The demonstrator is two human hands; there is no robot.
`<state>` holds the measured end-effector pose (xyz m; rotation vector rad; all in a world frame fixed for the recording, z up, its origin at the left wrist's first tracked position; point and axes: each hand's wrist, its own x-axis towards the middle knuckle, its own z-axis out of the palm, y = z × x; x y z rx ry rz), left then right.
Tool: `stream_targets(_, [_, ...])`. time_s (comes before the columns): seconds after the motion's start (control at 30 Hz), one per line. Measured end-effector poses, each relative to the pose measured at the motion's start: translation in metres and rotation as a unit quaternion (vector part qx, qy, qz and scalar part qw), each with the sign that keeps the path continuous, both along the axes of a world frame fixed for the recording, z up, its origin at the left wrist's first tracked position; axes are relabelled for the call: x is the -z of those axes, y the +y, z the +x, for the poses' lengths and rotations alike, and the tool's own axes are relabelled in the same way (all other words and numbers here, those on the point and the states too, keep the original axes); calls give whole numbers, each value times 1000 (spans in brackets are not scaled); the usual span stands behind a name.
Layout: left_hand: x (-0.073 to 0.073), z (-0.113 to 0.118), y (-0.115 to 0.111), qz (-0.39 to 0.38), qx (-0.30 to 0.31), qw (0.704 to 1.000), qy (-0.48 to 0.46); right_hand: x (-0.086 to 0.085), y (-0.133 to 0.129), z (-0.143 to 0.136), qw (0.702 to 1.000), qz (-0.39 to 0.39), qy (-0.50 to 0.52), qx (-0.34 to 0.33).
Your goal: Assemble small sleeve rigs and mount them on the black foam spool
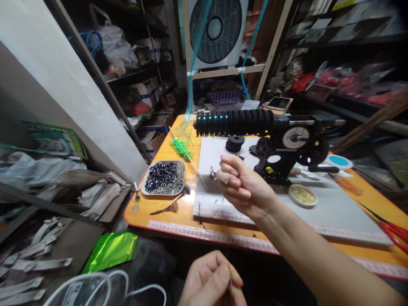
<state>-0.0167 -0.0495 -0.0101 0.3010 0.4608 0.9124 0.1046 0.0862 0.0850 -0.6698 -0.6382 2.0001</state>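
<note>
The left hand (210, 278) has its grip closed, thumb and fingers pinching a thin piece (230, 280) with a spot of orange near its upper end. The piece's long axis runs roughly up and down in the view, toward the right hand (239, 182), which is farther out and higher, well apart from it. The left hand is plainly the nearer one, since the piece sits within it, just in front of the near edge of the surface (134, 214).

The right hand's fingers are curled in, and one wears a tan wrap (224, 177); whether anything fine is caught between them I cannot tell. It hangs over a white board (208, 206).

Outward from the right grip, a dish (304, 205) of yellowish bits lies to its right, and black discs (235, 144) are just beyond it. Farther past stands a black machine (236, 123), its ribbed roller lying crosswise. To the left of the right grip are a stick (197, 172) with green bristles, a small brush (171, 207) touched with orange, and a tray (162, 196) of dark, shiny pieces. Red-handled scissors (395, 233) lie far to the right.
</note>
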Motion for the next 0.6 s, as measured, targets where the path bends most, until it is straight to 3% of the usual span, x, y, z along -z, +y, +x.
stream_targets(0.17, [6,-7,1,29,-20,999,6,12,-9,7,995,66,-65,-26])
stream_targets(0.27, [14,-14,-1,28,-36,999,28,26,-29,15,979,102,-143,-104])
stream_targets(0.33, [17,-19,-4,24,-41,998,41,36,-46,18,942,168,-231,-177])
stream_targets(0.43, [16,-25,-8,38,-46,998,34,47,-64,20,884,259,-319,-225])
stream_targets(0.6, [11,-28,-13,60,-48,996,39,58,-73,18,902,231,-280,-234])
